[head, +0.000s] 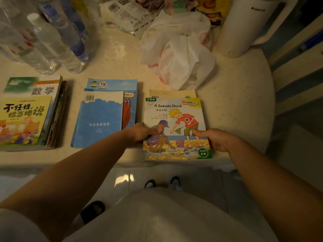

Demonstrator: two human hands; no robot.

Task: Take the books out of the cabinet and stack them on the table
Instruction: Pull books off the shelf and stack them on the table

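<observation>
Three piles of books lie on the cream table (236,109). The right pile has "A Seaside Shock" (176,119) on top, over a pale yellow book (172,93). My left hand (141,132) grips this top book at its left edge, thumb on the cover. My right hand (215,139) holds its right edge, thumb on the cover. The middle pile shows a blue book (99,119) lying back cover up over other blue books. The left pile (26,117) is thicker, with a yellow cartoon book on top of a maths book. The cabinet is out of view.
Several clear water bottles (52,41) stand at the back left. A crumpled white plastic bag (180,55) lies behind the right pile. A white appliance (244,25) stands at the back right. The table's front edge runs just below the books, with tiled floor (201,180) and my feet beneath.
</observation>
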